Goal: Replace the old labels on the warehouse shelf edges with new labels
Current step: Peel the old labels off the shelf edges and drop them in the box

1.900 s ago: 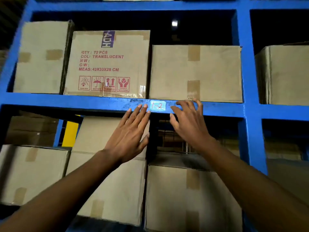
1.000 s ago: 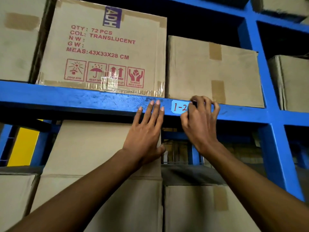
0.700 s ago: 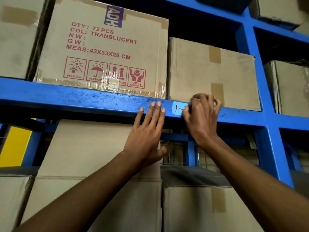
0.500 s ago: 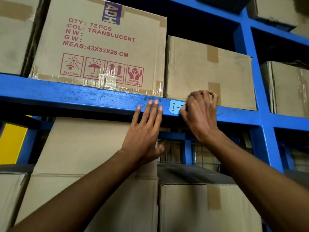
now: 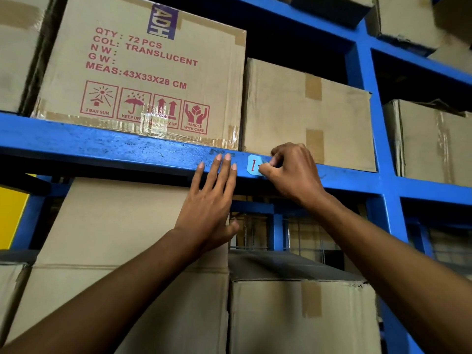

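A pale blue label (image 5: pixel 253 166) with red writing sticks on the front edge of the blue shelf beam (image 5: pixel 102 149). My right hand (image 5: pixel 293 172) is curled over the label's right part, thumb and fingertips pinched on it, so only the "1-" shows. Just left of the label, my left hand (image 5: pixel 212 200) lies flat with fingers spread, its fingertips pressed on the beam's edge and nothing held.
Cardboard boxes fill the rack: a printed box (image 5: pixel 143 72) and a plain taped box (image 5: pixel 309 116) sit on the beam, and more boxes (image 5: pixel 301 315) stand below. A blue upright post (image 5: pixel 378 149) rises at the right. A yellow panel (image 5: pixel 10 215) shows at the left.
My right hand has slid left over the label and curled from flat into a pinch, hiding the "2". My left hand stays flat on the beam. The view has tilted upward and moved closer.
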A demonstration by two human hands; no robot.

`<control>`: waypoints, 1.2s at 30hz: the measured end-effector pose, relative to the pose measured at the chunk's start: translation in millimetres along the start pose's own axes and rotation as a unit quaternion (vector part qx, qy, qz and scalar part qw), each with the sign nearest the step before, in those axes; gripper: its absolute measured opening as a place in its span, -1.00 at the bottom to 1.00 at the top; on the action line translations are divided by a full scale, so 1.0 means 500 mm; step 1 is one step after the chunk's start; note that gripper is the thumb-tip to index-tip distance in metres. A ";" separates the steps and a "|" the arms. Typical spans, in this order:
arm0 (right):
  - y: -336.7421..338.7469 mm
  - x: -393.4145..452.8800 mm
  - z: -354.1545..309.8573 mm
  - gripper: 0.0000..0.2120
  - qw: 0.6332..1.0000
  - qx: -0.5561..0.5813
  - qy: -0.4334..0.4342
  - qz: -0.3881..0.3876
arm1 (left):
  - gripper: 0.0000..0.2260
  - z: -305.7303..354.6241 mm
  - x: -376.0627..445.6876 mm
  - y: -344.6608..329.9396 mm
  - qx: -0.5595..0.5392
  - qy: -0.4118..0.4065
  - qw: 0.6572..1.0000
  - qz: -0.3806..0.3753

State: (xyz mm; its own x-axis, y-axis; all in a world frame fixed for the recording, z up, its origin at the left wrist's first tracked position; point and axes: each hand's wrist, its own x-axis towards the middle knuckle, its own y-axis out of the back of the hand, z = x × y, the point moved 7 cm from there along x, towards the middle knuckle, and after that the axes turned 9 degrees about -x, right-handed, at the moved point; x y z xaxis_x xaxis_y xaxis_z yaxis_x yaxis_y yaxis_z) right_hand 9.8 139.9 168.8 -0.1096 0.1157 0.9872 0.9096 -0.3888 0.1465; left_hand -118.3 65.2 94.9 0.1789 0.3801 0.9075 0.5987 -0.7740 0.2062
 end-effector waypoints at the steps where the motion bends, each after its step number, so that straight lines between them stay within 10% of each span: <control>1: 0.002 -0.002 0.003 -0.80 0.999 0.041 -0.011 -0.006 | -0.06 -0.001 0.001 0.000 0.002 0.000 1.000 -0.002; 7: 0.023 -0.016 0.046 -0.78 0.967 0.236 -0.081 -0.049 | -0.08 0.001 0.000 -0.003 0.014 0.010 1.000 -0.017; 15: 0.089 -0.048 0.152 -0.84 0.974 0.191 -0.107 -0.051 | -0.22 0.082 0.013 0.004 -0.043 0.024 0.999 -0.020; 27: 0.218 -0.215 0.555 -0.90 0.979 0.097 -0.172 -0.059 | -0.42 0.569 0.054 -0.119 -0.151 -0.077 0.982 -0.087; 36: 0.192 -0.360 0.729 -0.92 0.963 0.125 -0.204 -0.126 | -0.46 0.805 -0.051 -0.246 -0.026 -0.150 0.976 -0.158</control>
State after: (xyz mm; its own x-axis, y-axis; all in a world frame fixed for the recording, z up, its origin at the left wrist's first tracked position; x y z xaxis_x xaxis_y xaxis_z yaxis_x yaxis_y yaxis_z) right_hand 262.9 415.1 -17.7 -0.2186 0.5471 0.8080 0.9484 -0.0759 0.3080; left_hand 117.9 354.6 -100.8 0.2178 0.7290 0.6490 0.6217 -0.6162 0.4835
